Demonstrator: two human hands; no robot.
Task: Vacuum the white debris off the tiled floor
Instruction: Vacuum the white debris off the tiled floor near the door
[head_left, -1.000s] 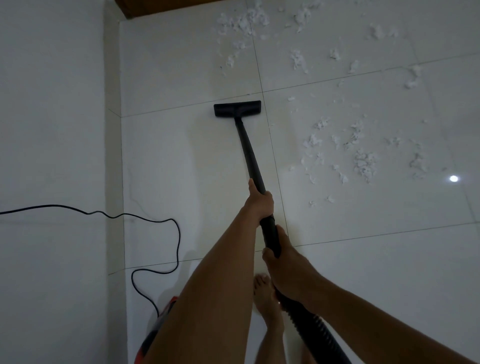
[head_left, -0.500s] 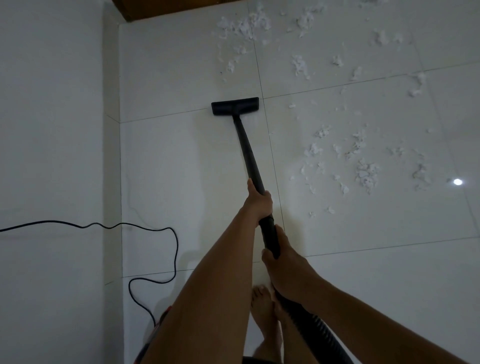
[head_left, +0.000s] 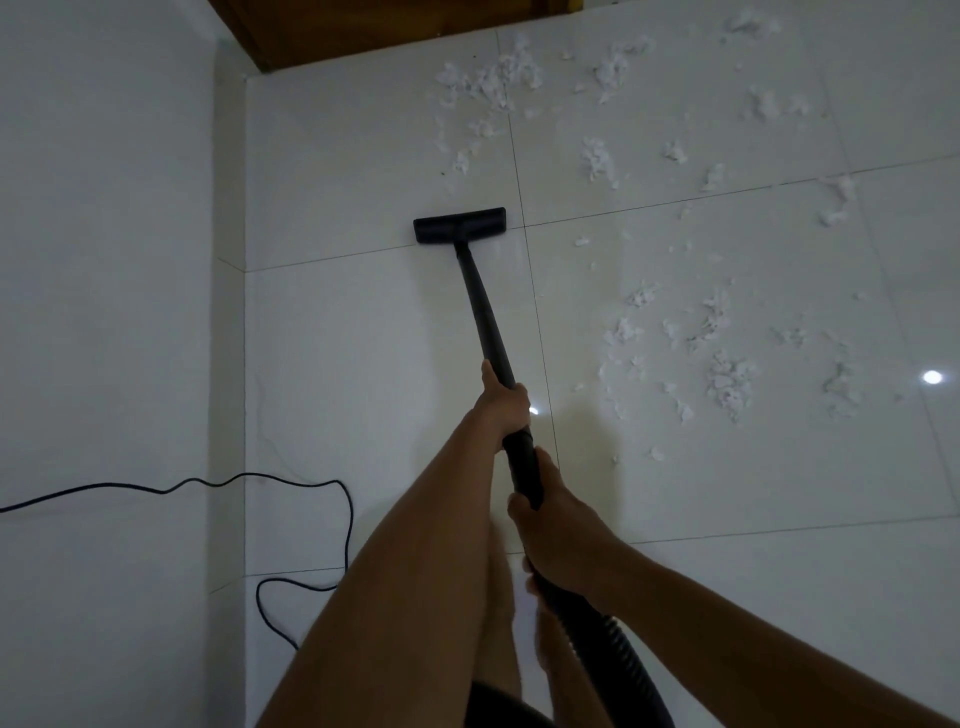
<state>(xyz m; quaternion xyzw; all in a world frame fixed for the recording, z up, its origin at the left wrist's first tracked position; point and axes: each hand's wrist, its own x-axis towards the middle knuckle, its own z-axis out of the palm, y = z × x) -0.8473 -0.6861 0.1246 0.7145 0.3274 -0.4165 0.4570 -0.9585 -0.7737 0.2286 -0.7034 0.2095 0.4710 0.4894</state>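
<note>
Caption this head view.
Left hand and right hand hold a black vacuum wand; its flat nozzle sits short of scattered white debris.

Gripping a long black plastic vacuum wand two-handed: left hand further up, right hand just behind it, next to the ribbed black hose. Got the flat black floor nozzle sitting on the glossy white tiled floor, right by a grout line. Loads of fluffy white debris scattered off to the right and beyond the nozzle. Thin black power cord snaking in from the left.

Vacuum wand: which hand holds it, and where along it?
Both. The left hand grips the vacuum wand mid-tube; the right hand grips lower, near the ribbed hose.
</note>
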